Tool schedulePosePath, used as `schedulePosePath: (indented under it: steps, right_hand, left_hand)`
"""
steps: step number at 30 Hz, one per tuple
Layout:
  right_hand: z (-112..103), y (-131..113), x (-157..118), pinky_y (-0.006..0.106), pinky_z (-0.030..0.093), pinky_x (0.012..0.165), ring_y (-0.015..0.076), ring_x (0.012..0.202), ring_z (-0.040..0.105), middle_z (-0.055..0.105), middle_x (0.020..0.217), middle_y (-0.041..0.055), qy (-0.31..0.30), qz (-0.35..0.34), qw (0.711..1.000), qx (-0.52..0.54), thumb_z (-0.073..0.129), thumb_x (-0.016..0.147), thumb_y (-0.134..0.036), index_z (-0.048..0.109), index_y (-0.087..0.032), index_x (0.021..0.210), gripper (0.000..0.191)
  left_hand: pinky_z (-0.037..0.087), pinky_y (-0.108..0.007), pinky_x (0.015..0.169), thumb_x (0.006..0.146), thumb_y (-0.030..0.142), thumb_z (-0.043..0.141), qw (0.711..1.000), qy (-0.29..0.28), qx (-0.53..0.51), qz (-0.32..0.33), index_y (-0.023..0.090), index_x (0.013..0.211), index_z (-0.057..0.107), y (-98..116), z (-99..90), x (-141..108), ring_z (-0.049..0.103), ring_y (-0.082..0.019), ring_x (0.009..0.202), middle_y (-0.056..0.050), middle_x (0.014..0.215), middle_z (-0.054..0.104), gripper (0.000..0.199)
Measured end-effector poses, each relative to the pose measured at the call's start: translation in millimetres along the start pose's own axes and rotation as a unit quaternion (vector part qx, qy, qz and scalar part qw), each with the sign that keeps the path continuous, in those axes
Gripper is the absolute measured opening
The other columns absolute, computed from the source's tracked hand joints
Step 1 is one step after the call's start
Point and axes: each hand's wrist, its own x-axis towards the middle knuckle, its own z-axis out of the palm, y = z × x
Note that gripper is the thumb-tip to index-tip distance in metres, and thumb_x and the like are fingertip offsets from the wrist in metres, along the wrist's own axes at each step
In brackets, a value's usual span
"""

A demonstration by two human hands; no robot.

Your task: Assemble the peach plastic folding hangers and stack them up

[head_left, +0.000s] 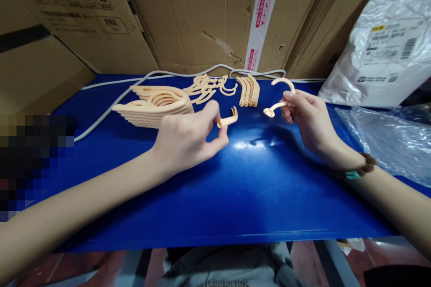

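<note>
My left hand (190,136) pinches a short curved beige piece (229,119) between thumb and fingertips, above the blue table (215,197). To the right, my right hand (308,119) grips a beige hook (284,81) whose round flat end (268,112) points toward the left. The two held pieces are apart. Beyond my left hand lies a stack of beige plastic frames (155,105), partly hidden by that hand. Loose beige hooks (204,85) are heaped behind it, and several short curved pieces (248,91) lie side by side nearer the middle.
Cardboard boxes (202,18) stand along the back edge. A white cable (116,103) curves across the table's back left. At the right are a white plastic parcel (373,49) with a label and a clear plastic bag (393,139).
</note>
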Motion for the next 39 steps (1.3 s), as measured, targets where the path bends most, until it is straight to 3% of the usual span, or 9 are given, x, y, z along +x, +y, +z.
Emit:
schedulePosePath:
  steps: [2,6,12,18,23,27,32,35,39]
  right_hand:
    - [1,1,0,0.029,0.033,0.052,0.0121,0.054,0.041,0.049,0.060,-0.0004,-0.006,0.005,1.000,0.010,0.064,0.085,-0.038,0.055,-0.022,0.062,0.029]
    - [3,2,-1,0.028,0.034,0.054,0.0116,0.054,0.042,0.050,0.059,-0.0009,-0.036,0.023,0.999,0.016,0.063,0.086,-0.035,0.056,-0.021,0.063,0.028]
    - [10,4,-6,0.027,0.043,0.066,0.0135,0.063,0.053,0.058,0.063,0.0004,-0.120,0.077,0.990,-0.003,0.068,0.082,-0.044,0.060,-0.019,0.067,0.030]
    - [16,7,-11,0.028,0.045,0.075,0.0146,0.070,0.057,0.061,0.067,0.0006,-0.190,0.080,0.978,0.022,0.063,0.088,-0.045,0.062,-0.019,0.070,0.032]
    - [21,3,-16,0.027,0.044,0.076,0.0141,0.073,0.057,0.061,0.070,0.0009,-0.229,0.083,0.969,0.034,0.061,0.091,-0.042,0.062,-0.018,0.068,0.033]
    - [22,2,-15,0.027,0.042,0.073,0.0136,0.069,0.055,0.060,0.066,-0.0003,-0.197,0.069,0.977,0.034,0.062,0.091,-0.040,0.063,-0.019,0.068,0.031]
    - [18,5,-9,0.028,0.041,0.076,0.0135,0.070,0.053,0.058,0.067,-0.0005,-0.153,0.037,0.987,0.008,0.065,0.088,-0.041,0.063,-0.019,0.065,0.031]
    - [19,6,-8,0.027,0.041,0.079,0.0136,0.074,0.054,0.059,0.069,-0.0002,-0.188,0.047,0.981,0.020,0.065,0.089,-0.041,0.063,-0.019,0.065,0.033]
    - [24,5,-12,0.028,0.042,0.077,0.0144,0.074,0.057,0.063,0.071,0.0012,-0.259,0.057,0.963,0.038,0.062,0.091,-0.041,0.064,-0.017,0.068,0.033]
  left_hand:
    - [0.030,-0.022,0.046,0.086,0.028,0.053,0.998,-0.020,-0.064,0.020,0.019,0.082,0.052,-7,-2.8,-10,0.049,-0.009,0.044,0.006,0.054,0.051,0.010]
    - [0.028,-0.022,0.046,0.085,0.029,0.052,0.978,-0.140,-0.147,0.043,0.020,0.087,0.051,-19,-3.6,-18,0.046,-0.008,0.043,0.008,0.055,0.050,0.009]
    - [0.020,-0.025,0.046,0.083,0.027,0.049,0.966,-0.222,-0.089,0.094,0.021,0.081,0.051,-18,-6.2,-21,0.050,-0.011,0.044,0.006,0.054,0.053,0.007]
    - [0.018,-0.030,0.046,0.077,0.028,0.050,0.956,-0.269,-0.046,0.107,0.021,0.075,0.048,-9,-6.9,-22,0.059,-0.016,0.053,0.003,0.062,0.059,0.008]
    - [0.031,-0.032,0.049,0.084,0.038,0.052,0.968,-0.227,0.000,0.106,0.019,0.084,0.056,-9,-0.4,-20,0.062,-0.022,0.069,-0.001,0.071,0.060,0.019]
    - [0.046,-0.034,0.070,0.093,0.044,0.050,0.975,-0.166,-0.040,0.140,0.014,0.111,0.060,-10,6.1,-19,0.060,-0.025,0.090,-0.007,0.099,0.065,0.036]
    - [0.046,-0.034,0.092,0.098,0.032,0.047,0.965,-0.165,-0.116,0.166,0.015,0.134,0.052,-10,11.1,-20,0.055,-0.024,0.111,-0.010,0.128,0.058,0.040]
    - [0.044,-0.035,0.098,0.100,0.029,0.044,0.960,-0.173,-0.135,0.174,0.019,0.137,0.051,-10,14.1,-22,0.052,-0.024,0.120,-0.009,0.136,0.054,0.039]
    - [0.046,-0.034,0.098,0.100,0.031,0.045,0.962,-0.158,-0.147,0.167,0.015,0.132,0.055,-10,17.2,-23,0.056,-0.022,0.116,-0.008,0.132,0.059,0.036]
